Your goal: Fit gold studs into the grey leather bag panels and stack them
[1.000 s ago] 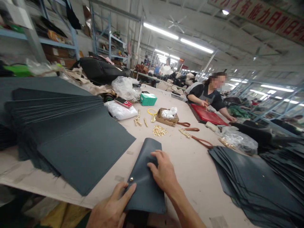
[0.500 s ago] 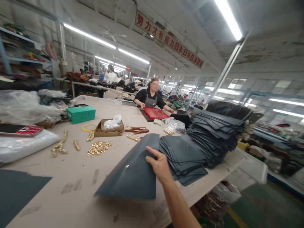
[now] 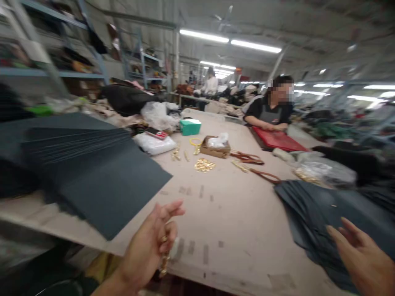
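Observation:
My left hand (image 3: 151, 242) is above the near part of the table, its lower fingers curled around a short string of gold metal pieces (image 3: 164, 259) that hangs below the palm. Its upper fingers point forward. At the right, my right hand (image 3: 364, 255) hovers over or touches a pile of dark blue-grey leather panels (image 3: 311, 213), fingers apart and holding nothing. A small gold fitting (image 3: 333, 205) shows on the top panel. To the left lies a fanned stack of similar dark panels (image 3: 101, 176). Loose gold pieces (image 3: 204, 165) form a heap mid-table.
Behind the heap are a cardboard box (image 3: 215, 148) holding a plastic bag, a teal box (image 3: 190, 127) and a yellow ring (image 3: 195, 142). Brown straps (image 3: 247, 157) lie to the right. Across the table a person (image 3: 271, 107) handles a red piece (image 3: 279, 138). Shelves stand at left.
The view has swung left. My right hand has let go of the dark leather panel, which appears to lie on the right pile. My left hand has come into view with the gold string.

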`<state>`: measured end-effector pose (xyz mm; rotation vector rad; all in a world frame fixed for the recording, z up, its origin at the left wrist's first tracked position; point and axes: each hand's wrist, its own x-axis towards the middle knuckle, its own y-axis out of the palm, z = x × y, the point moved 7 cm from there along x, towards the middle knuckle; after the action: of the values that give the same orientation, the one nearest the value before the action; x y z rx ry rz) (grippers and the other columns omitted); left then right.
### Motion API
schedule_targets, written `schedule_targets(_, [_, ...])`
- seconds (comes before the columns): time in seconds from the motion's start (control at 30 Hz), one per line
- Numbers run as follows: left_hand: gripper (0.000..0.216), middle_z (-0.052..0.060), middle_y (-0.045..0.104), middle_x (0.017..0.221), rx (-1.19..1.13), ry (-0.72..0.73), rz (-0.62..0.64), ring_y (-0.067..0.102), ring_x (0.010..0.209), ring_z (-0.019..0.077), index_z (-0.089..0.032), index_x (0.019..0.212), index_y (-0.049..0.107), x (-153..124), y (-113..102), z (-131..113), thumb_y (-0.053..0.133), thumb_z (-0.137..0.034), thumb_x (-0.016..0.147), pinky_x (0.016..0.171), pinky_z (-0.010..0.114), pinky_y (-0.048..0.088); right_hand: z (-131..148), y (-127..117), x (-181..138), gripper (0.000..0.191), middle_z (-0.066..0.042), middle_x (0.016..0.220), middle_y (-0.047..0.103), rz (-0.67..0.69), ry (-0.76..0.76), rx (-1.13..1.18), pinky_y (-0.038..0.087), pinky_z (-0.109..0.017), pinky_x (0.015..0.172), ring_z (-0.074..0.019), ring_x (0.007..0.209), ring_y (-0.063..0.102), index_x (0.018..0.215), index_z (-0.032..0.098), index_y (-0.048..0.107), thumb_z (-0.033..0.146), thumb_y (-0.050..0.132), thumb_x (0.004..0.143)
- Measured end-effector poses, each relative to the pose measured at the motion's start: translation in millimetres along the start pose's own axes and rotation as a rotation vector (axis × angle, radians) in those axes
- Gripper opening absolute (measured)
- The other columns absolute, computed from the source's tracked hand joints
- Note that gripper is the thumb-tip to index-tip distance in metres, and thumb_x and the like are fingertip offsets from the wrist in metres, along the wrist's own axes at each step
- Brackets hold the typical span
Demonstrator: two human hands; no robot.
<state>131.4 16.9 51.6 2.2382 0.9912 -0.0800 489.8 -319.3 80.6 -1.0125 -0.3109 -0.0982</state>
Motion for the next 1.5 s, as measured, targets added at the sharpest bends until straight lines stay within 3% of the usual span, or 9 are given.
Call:
schedule_targets(0.03, [0.050,0.007,0.061,0.096,-0.029,0.026,-0.006,0.034,0.045,0.0028,-0.014,0.116,0.059,0.5,1.8,-5.6,0.037,-0.054,0.095,0.039,0.015,0.025,11.8,19.0,-12.6,0.058,-0.024,0.106,0.071,0.117,0.015,0.117,0.055,-0.044,0.074,-0.0354,0.093,0.070,0.120,0.017,0.065,0.055,0.057,0.077])
schedule_targets(0.17, [0.058,0.013,0.057,0.114,-0.047,0.141,0.023,0.048,0.064,0.0083,-0.016,0.123,0.056,1.8,6.1,-20.8,0.031,-0.060,0.094,0.043,0.015,0.026,112.5,63.9,-93.5,0.046,-0.007,0.086,0.077,0.431,-0.238,0.445,0.059,-0.034,0.071,-0.0287,0.082,0.073,0.098,0.021,0.074,0.055,0.068,0.068])
schedule_targets(0.33, [0.081,0.011,0.047,0.135,0.131,0.214,0.137,0.050,0.087,0.0159,-0.026,0.143,0.039,-9.8,2.8,-22.2,0.029,-0.079,0.083,0.054,0.020,0.034,255.1,53.5,-204.7,0.017,-0.002,0.081,0.075,0.565,-0.871,0.718,0.055,-0.021,0.059,-0.0142,0.063,0.068,0.095,0.021,0.072,0.030,0.061,0.086])
schedule_targets(0.47, [0.083,0.006,0.037,0.147,0.180,0.200,0.192,0.046,0.105,0.0201,-0.032,0.148,0.028,-9.9,-10.4,-20.0,0.025,-0.082,0.081,0.077,0.027,0.040,311.9,52.2,-255.1,0.020,-0.003,0.095,0.073,0.713,-1.146,0.765,0.054,-0.021,0.059,-0.0113,0.065,0.064,0.106,0.022,0.065,0.017,0.055,0.089])
schedule_targets(0.7, [0.079,0.014,0.041,0.143,-0.207,0.235,0.089,0.049,0.105,0.0190,-0.018,0.142,0.040,1.9,-32.0,-42.7,0.028,-0.074,0.088,0.070,0.023,0.040,309.6,87.2,-269.6,0.051,-0.009,0.106,0.070,0.649,-1.062,0.690,0.058,-0.024,0.059,-0.0152,0.071,0.066,0.125,0.018,0.052,0.023,0.069,0.077])
schedule_targets(0.93, [0.064,0.016,0.048,0.137,-0.394,0.253,0.067,0.053,0.110,0.0207,-0.013,0.130,0.053,2.5,-38.9,-45.9,0.032,-0.062,0.094,0.076,0.025,0.045,294.3,102.4,-269.6,0.013,-0.001,0.083,0.073,0.706,-0.851,0.807,0.055,-0.018,0.062,-0.0120,0.065,0.067,0.098,0.021,0.067,0.023,0.060,0.087])
schedule_targets(1.13, [0.050,0.007,0.067,0.112,0.452,0.125,0.156,0.059,0.104,0.0238,-0.019,0.117,0.063,-7.2,-50.1,-26.7,0.076,-0.034,0.071,0.090,0.033,0.044,298.1,97.9,-260.3,0.014,0.000,0.086,0.074,0.951,-0.877,0.778,0.054,-0.017,0.069,-0.0126,0.071,0.068,0.098,0.023,0.070,0.026,0.060,0.088])
schedule_targets(1.27, [0.047,0.004,0.068,0.110,1.108,0.330,0.288,0.060,0.102,0.0223,-0.023,0.120,0.060,-20.4,-33.7,-25.6,0.063,-0.009,0.075,0.090,0.032,0.043,294.6,109.4,-264.4,0.013,0.001,0.084,0.074,1.127,-0.802,0.730,0.052,-0.015,0.067,-0.0124,0.072,0.068,0.095,0.023,0.071,0.029,0.061,0.089])
schedule_targets(1.5, [0.032,0.009,0.066,0.118,1.204,0.349,0.263,0.060,0.109,0.0215,-0.019,0.124,0.055,-19.1,-29.2,-16.7,0.042,-0.018,0.095,0.096,0.031,0.045,293.7,112.4,-264.6,0.020,-0.001,0.096,0.075,1.101,-0.825,0.766,0.055,-0.017,0.073,-0.0146,0.084,0.071,0.105,0.026,0.072,0.031,0.060,0.089])
